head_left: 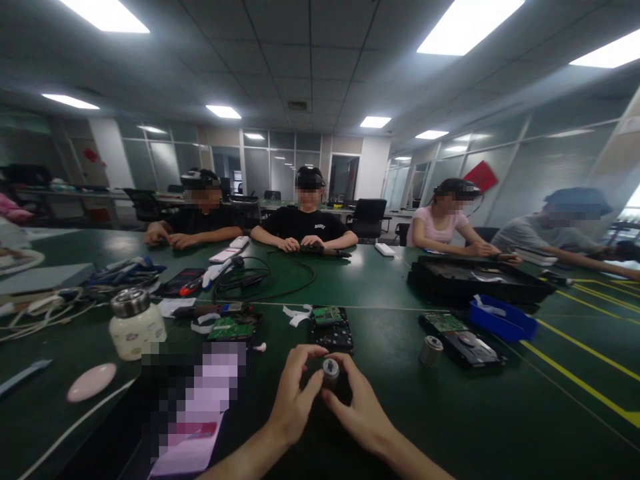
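Observation:
Both my hands meet over the near middle of the green table (380, 280). My left hand (293, 397) and my right hand (357, 407) are closed with pinched fingers round a small silver cylindrical part (331, 369), held just above the tabletop. Right behind it lies a black hard drive (333, 337) with a green circuit board (327, 315) at its far end. To the left lies another green circuit board on a drive (231, 327).
A white jar with a metal lid (135, 323) and a pink oval pad (91, 382) sit at left. At right are a small metal cylinder (431, 351), an opened drive (467, 343), a blue tray (500, 319) and a black case (475, 280). Several people sit along the far side.

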The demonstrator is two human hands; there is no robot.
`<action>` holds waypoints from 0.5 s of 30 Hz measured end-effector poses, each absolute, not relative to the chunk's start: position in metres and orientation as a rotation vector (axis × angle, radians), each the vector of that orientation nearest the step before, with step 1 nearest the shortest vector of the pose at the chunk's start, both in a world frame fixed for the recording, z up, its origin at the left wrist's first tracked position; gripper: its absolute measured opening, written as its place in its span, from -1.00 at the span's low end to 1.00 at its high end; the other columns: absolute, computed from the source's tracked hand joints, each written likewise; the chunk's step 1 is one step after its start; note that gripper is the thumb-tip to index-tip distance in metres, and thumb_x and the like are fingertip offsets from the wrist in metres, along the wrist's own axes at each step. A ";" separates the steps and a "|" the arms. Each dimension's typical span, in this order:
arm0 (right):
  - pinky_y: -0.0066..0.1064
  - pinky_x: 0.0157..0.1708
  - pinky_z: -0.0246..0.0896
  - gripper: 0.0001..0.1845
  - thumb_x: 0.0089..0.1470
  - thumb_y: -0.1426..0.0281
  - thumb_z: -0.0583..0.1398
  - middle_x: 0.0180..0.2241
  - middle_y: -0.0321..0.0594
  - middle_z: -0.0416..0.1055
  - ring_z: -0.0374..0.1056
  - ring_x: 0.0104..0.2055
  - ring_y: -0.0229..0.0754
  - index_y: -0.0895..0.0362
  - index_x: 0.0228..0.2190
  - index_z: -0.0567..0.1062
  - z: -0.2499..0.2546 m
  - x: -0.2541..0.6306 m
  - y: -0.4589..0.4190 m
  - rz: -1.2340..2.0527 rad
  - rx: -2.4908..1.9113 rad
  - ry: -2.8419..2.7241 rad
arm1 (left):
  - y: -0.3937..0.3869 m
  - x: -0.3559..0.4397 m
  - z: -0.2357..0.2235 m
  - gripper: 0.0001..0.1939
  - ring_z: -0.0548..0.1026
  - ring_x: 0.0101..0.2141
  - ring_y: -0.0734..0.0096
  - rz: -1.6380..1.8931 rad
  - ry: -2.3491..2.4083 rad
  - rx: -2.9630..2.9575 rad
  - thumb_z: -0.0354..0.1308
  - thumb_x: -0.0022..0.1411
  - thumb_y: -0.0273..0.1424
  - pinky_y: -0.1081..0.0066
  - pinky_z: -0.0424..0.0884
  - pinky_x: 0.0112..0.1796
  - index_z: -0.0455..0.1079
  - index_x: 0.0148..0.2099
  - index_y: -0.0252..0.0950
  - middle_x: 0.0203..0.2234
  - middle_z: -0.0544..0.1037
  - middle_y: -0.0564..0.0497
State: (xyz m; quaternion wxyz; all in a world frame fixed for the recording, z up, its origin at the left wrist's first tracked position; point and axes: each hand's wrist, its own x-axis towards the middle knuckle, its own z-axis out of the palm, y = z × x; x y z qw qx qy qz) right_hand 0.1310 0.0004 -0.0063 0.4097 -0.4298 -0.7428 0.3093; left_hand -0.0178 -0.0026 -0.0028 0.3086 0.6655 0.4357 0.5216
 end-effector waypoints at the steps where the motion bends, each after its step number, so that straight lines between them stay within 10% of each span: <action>1: -0.29 -0.09 0.17 -0.61 -0.07 0.46 0.15 -0.15 -0.21 0.36 0.30 -0.11 -0.12 0.09 -0.12 0.30 -0.007 0.130 0.001 0.761 -1.096 -1.893 | -0.002 -0.017 -0.002 -0.80 0.34 -0.11 0.26 1.378 1.184 1.783 0.00 0.16 -0.41 0.28 0.26 -0.13 0.37 -0.17 -0.21 -0.20 0.43 -0.01; 15: -0.35 -0.21 0.21 -0.76 0.02 0.38 0.12 -0.27 -0.17 0.46 0.36 -0.24 -0.11 0.16 -0.22 0.43 -0.010 0.127 0.005 0.700 -1.146 -1.849 | 0.003 -0.010 -0.002 -0.80 0.33 -0.14 0.24 1.351 1.490 1.995 0.10 0.16 -0.23 0.18 0.30 -0.07 0.51 -0.20 -0.03 -0.25 0.44 0.00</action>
